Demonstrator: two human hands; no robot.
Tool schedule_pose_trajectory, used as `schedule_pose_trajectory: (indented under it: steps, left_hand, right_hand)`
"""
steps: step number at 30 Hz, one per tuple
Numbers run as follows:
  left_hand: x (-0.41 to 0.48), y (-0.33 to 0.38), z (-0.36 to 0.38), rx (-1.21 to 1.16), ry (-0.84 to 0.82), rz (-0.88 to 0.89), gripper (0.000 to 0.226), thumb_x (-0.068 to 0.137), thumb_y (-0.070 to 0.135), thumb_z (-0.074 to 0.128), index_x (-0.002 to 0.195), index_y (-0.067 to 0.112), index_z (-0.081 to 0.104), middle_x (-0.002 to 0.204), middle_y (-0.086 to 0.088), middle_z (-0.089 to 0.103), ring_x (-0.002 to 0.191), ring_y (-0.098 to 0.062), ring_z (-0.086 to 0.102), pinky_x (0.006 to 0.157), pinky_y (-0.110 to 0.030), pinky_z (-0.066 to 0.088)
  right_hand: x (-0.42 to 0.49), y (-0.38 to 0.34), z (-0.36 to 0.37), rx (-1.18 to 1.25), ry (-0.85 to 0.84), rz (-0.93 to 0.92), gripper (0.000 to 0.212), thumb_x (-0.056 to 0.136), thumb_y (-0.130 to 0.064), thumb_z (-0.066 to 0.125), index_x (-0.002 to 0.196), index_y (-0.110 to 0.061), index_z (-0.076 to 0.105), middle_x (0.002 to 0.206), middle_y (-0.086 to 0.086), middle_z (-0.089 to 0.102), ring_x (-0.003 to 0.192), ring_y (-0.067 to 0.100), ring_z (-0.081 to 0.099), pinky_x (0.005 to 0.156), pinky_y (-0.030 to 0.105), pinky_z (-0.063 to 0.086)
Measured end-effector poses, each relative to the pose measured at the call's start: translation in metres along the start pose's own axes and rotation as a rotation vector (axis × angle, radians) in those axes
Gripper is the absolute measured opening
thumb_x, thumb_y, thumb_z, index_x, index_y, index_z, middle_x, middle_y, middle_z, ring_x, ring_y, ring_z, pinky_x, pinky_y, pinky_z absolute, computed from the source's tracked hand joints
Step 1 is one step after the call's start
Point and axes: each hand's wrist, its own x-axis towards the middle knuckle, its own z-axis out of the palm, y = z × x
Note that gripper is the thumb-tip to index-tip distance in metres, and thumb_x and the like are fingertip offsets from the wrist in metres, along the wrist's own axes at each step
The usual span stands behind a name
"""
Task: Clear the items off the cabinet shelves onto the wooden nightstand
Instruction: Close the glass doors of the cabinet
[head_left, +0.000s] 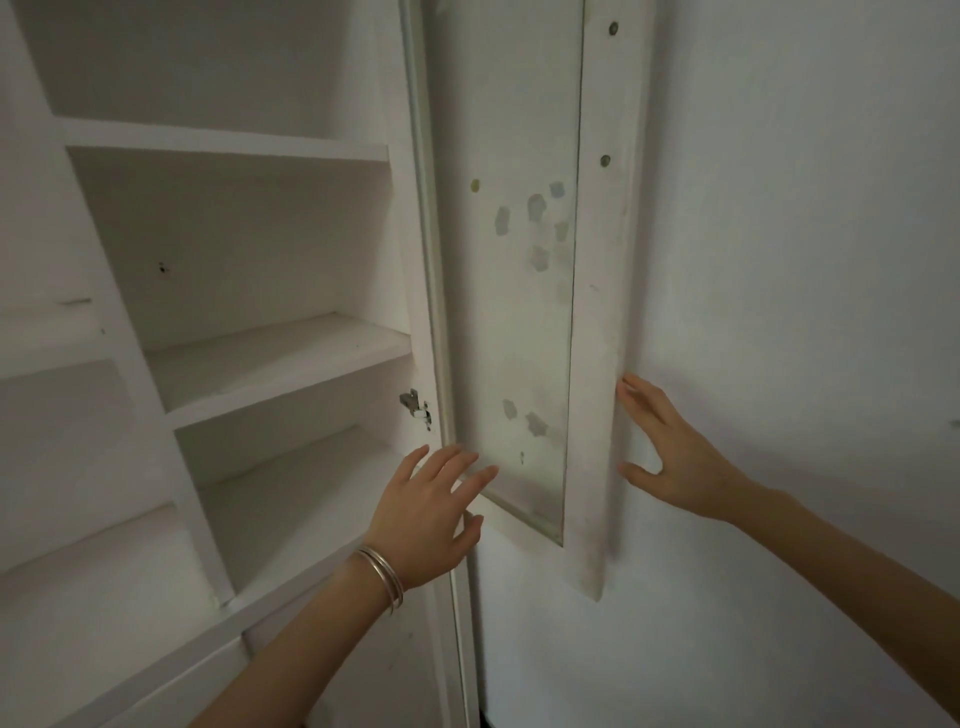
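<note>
White-painted shelves (280, 358) are recorded bare in every compartment in view. No item to be cleared is seen on them, and the wooden nightstand is out of frame, so the task's things cannot be located here. The cabinet door (597, 364), fitted with a cloudy glass panel (519, 312), is swung wide open and lies close against the wall (805, 260). The left hand (431, 514), two bangles (384, 574) at its wrist, is held with fingers straight and spread over the door's lower hinge-side corner; nothing is gripped. The right hand (675, 457) is laid with fingers extended along the door's outer edge, thumb apart below; nothing is clasped there either. Judged step: the door is being handled, probably for closing, as the visible shelves appear done. Risks noted: the right fingers could be pinched between door edge and wall if the door is pressed back. The left fingers could be caught on the hinge (415, 405) side if it is swung shut quickly. The glass could be stressed if the panel is pushed rather than the frame.
</note>
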Motion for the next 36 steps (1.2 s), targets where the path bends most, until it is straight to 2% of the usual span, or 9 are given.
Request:
schedule_pose_trajectory:
  steps: [6, 11, 17, 24, 27, 31, 34, 36]
  left_hand:
    - [-0.020, -0.010, -0.010, -0.014, 0.033, -0.007, 0.049, 0.080, 0.040, 0.045, 0.125, 0.024, 0.056, 0.121, -0.002, 0.061, 0.114, -0.024, 0.055, 0.098, -0.047, 0.042]
    - [-0.041, -0.032, -0.019, -0.022, 0.021, -0.018, 0.049, 0.080, 0.041, 0.045, 0.125, 0.025, 0.055, 0.122, -0.002, 0.060, 0.115, -0.023, 0.054, 0.099, -0.047, 0.042]
    - [-0.076, -0.058, -0.039, -0.020, 0.023, -0.019, 0.049, 0.079, 0.041, 0.045, 0.125, 0.024, 0.054, 0.121, -0.002, 0.061, 0.114, -0.024, 0.055, 0.097, -0.047, 0.044]
    - [-0.132, -0.099, -0.069, 0.008, -0.003, -0.070, 0.048, 0.081, 0.040, 0.043, 0.123, 0.023, 0.058, 0.122, -0.003, 0.061, 0.112, -0.025, 0.056, 0.096, -0.045, 0.043]
    - [-0.161, -0.118, -0.081, 0.015, -0.011, -0.099, 0.047, 0.081, 0.040, 0.043, 0.122, 0.022, 0.058, 0.120, -0.003, 0.061, 0.111, -0.024, 0.057, 0.095, -0.043, 0.044]
    - [-0.193, -0.143, -0.094, 0.058, -0.015, -0.136, 0.047, 0.080, 0.040, 0.043, 0.120, 0.023, 0.059, 0.118, -0.002, 0.061, 0.111, -0.022, 0.054, 0.096, -0.044, 0.043]
    - [-0.209, -0.163, -0.100, 0.104, -0.041, -0.189, 0.047, 0.079, 0.040, 0.043, 0.120, 0.023, 0.059, 0.120, -0.002, 0.061, 0.116, -0.022, 0.050, 0.098, -0.045, 0.041]
    - [-0.213, -0.174, -0.104, 0.132, -0.057, -0.222, 0.047, 0.081, 0.041, 0.042, 0.121, 0.024, 0.058, 0.123, -0.003, 0.060, 0.118, -0.024, 0.052, 0.100, -0.046, 0.039]
  right_hand:
    - [-0.006, -0.023, 0.001, 0.011, -0.008, -0.059, 0.083, 0.078, -0.028, 0.062, 0.145, -0.008, 0.018, 0.151, 0.002, 0.012, 0.136, 0.012, 0.023, 0.105, 0.024, 0.026]
    - [-0.009, -0.057, 0.004, -0.060, 0.003, -0.092, 0.079, 0.078, -0.034, 0.055, 0.146, -0.010, 0.021, 0.149, 0.000, 0.016, 0.132, 0.017, 0.034, 0.104, 0.024, 0.031]
    - [-0.006, -0.108, 0.018, -0.151, -0.035, -0.158, 0.077, 0.082, -0.034, 0.053, 0.147, -0.015, 0.017, 0.149, 0.002, 0.017, 0.116, 0.025, 0.049, 0.096, 0.037, 0.047]
    - [0.008, -0.184, 0.042, -0.214, -0.098, -0.201, 0.077, 0.084, -0.036, 0.047, 0.148, -0.020, 0.008, 0.153, 0.000, 0.007, 0.100, 0.024, 0.055, 0.085, 0.037, 0.050]
    - [0.022, -0.219, 0.054, -0.223, -0.081, -0.242, 0.077, 0.083, -0.029, 0.052, 0.148, -0.015, 0.013, 0.154, 0.006, 0.012, 0.091, 0.024, 0.056, 0.080, 0.034, 0.051]
    - [0.058, -0.262, 0.077, -0.209, -0.007, -0.303, 0.080, 0.076, -0.013, 0.066, 0.144, -0.003, 0.025, 0.152, 0.011, 0.019, 0.102, 0.023, 0.056, 0.087, 0.025, 0.041]
    - [0.090, -0.284, 0.097, -0.190, -0.007, -0.360, 0.078, 0.082, -0.015, 0.059, 0.146, -0.005, 0.015, 0.156, 0.004, 0.003, 0.121, 0.025, 0.046, 0.095, 0.032, 0.044]
    - [0.110, -0.289, 0.106, -0.206, -0.024, -0.387, 0.075, 0.086, -0.016, 0.054, 0.146, -0.005, 0.012, 0.156, 0.002, -0.003, 0.134, 0.023, 0.032, 0.105, 0.032, 0.035]
